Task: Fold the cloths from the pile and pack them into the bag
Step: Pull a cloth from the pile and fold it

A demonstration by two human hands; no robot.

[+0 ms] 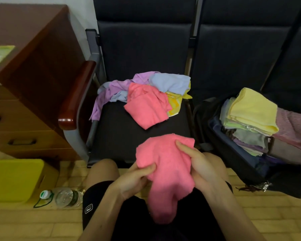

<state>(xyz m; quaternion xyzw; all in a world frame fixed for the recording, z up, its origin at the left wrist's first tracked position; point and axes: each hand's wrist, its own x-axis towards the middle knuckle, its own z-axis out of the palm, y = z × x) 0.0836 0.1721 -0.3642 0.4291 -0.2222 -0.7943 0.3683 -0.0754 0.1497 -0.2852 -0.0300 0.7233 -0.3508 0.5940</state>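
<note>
Both my hands hold a pink cloth [167, 167] above my lap, in front of the chair. My left hand [134, 180] pinches its left edge with thumb on top. My right hand [200, 166] grips its right side, thumb pressed on the fabric. The cloth's lower part hangs down between my knees. The pile of loose cloths [146, 94] lies on the dark chair seat [118, 133]: pink on top, purple, light blue and yellow beneath. To the right an open dark bag [233, 159] holds a stack of folded cloths [250, 126] with a yellow one on top.
A wooden desk with drawers [30, 80] stands at the left beside the chair's wooden armrest [76, 94]. A yellow box [14, 180] and a plastic bottle [64, 197] lie on the floor at lower left. Pink fabric [294, 127] lies right of the bag.
</note>
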